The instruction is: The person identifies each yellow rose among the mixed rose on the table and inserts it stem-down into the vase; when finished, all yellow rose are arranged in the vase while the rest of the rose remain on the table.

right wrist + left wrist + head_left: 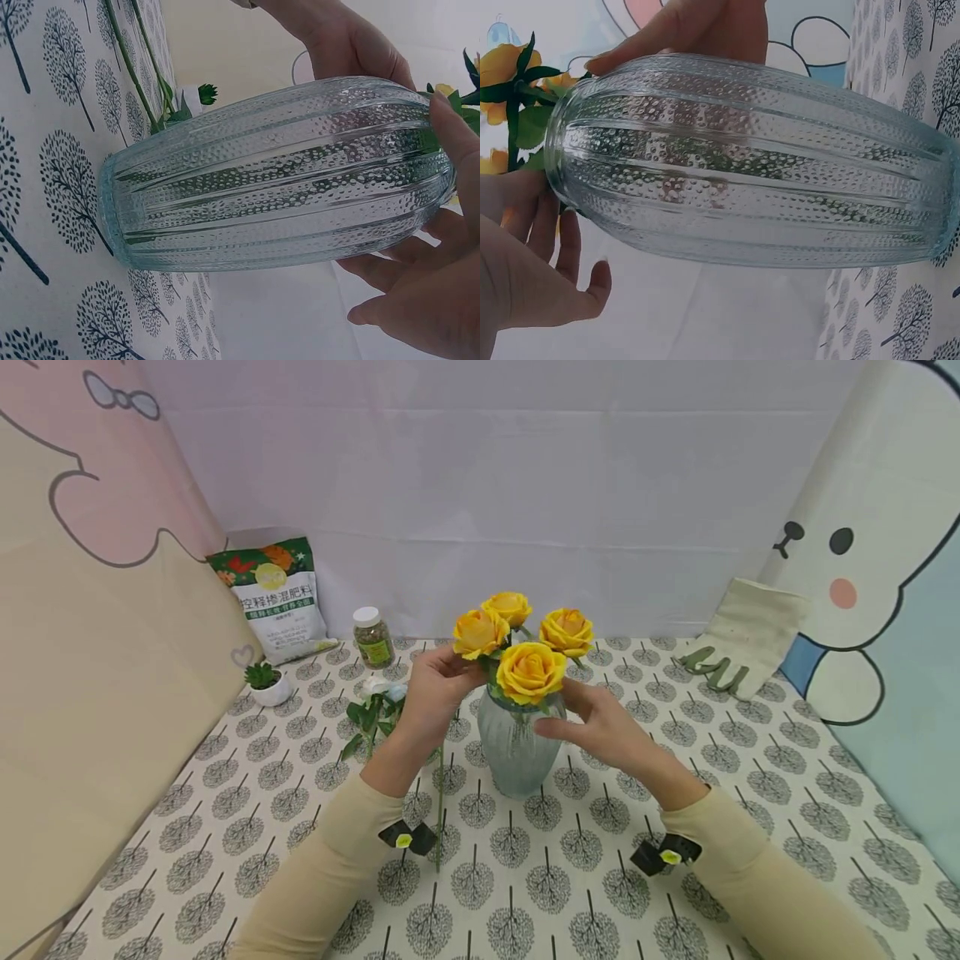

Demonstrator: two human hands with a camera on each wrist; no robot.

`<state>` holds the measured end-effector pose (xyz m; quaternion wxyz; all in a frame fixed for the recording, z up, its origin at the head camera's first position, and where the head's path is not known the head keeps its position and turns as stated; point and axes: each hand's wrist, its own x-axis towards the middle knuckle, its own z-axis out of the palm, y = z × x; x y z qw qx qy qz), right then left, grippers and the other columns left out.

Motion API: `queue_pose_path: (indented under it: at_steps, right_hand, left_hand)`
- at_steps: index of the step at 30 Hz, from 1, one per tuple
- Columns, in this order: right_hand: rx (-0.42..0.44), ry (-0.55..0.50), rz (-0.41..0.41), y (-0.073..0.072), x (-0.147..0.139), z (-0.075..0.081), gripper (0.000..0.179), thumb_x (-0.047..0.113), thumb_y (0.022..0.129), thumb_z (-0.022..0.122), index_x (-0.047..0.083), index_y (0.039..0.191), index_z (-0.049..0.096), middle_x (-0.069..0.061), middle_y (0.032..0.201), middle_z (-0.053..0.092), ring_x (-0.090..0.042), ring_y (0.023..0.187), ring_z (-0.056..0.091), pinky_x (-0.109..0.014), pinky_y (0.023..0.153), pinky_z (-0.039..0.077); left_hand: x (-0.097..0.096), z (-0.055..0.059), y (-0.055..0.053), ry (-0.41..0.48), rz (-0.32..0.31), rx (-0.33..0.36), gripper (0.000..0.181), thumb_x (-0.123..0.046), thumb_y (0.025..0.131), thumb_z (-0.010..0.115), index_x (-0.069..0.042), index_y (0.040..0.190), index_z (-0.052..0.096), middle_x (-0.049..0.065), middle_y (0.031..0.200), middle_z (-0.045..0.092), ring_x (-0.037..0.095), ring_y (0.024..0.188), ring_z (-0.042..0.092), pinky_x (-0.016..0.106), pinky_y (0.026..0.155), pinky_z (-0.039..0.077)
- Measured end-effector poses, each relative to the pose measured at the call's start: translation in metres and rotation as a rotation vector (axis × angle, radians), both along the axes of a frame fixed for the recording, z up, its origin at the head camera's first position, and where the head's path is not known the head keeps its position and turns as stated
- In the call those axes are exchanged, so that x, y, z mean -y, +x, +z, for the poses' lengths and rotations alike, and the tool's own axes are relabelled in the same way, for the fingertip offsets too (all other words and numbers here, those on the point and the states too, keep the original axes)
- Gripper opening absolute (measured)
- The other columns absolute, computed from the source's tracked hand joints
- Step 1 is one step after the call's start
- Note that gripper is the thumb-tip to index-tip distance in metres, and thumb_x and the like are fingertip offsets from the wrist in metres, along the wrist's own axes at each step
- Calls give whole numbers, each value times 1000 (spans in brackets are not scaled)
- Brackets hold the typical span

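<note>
A ribbed, pale blue glass vase [517,756] stands upright on the patterned cloth, with several yellow roses [531,673] in its mouth. At the upper left of the vase, my left hand [442,685] pinches the left yellow rose [480,633] just below its bloom; the leaves partly hide the fingertips. My right hand [603,722] grips the vase near its rim from the right, thumb at the front and fingers behind. In the right wrist view, the vase [277,180] shows dotted glass, and the thumb lies along its neck.
Left of the vase lie pale flowers [386,689] with green leaves and long stems. Behind them stand a white-capped jar [373,639], a fertilizer bag [276,602] and a small potted succulent [270,687]. White gloves [750,631] with green fingertips lean at the right wall.
</note>
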<state>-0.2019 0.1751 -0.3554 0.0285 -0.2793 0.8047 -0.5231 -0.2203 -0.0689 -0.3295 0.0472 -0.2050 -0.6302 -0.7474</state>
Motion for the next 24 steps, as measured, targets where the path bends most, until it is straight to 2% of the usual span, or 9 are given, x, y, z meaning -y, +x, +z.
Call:
queue_pose_path:
  at_steps: [4, 8, 11, 16, 20, 24]
  right_hand:
    - [3, 5, -5, 0, -1, 0, 76, 24, 92, 73, 4, 155, 34, -13, 157, 37, -33, 144, 35, -49, 117, 27]
    - [6, -2, 7, 0, 0, 0, 76, 25, 93, 73, 5, 155, 34, -12, 156, 39, -33, 143, 36, -51, 117, 28]
    - [-3, -8, 22, 0, 1, 0, 74, 26, 94, 72, 7, 155, 35, -10, 154, 42, -31, 142, 38, -51, 116, 30]
    - [-7, -17, 49, -1, 3, 1, 73, 26, 94, 72, 9, 155, 36, -7, 153, 45, -28, 142, 39, -50, 116, 30]
    - [15, 39, 39, -2, -2, 3, 81, 30, 93, 72, 4, 157, 29, -14, 155, 40, -33, 142, 38, -52, 116, 29]
    - [35, 82, 17, -4, -14, 4, 87, 27, 94, 72, 4, 159, 20, -16, 160, 30, -36, 143, 35, -55, 116, 27]
  left_hand:
    - [8, 5, -1, -122, -63, 2, 38, 6, 89, 68, 8, 127, 64, 18, 123, 68, 26, 117, 63, 42, 101, 50]
    - [20, 9, -3, -215, -127, 15, 38, 6, 88, 68, 9, 125, 64, 19, 127, 65, 28, 123, 58, 44, 103, 48]
    - [26, 9, -6, -263, -166, 9, 36, 3, 90, 67, 8, 126, 64, 17, 129, 64, 26, 125, 57, 43, 105, 47]
    - [37, 10, -11, -288, -236, -12, 40, -1, 93, 68, 5, 132, 62, 13, 131, 64, 25, 126, 57, 42, 106, 46]
    - [49, 12, -14, -324, -231, -48, 35, -4, 94, 68, 3, 128, 65, 13, 125, 67, 28, 117, 62, 42, 100, 51]
    - [61, 18, -15, -488, -156, -122, 29, -11, 97, 68, 0, 124, 69, 10, 123, 68, 26, 110, 65, 41, 94, 54]
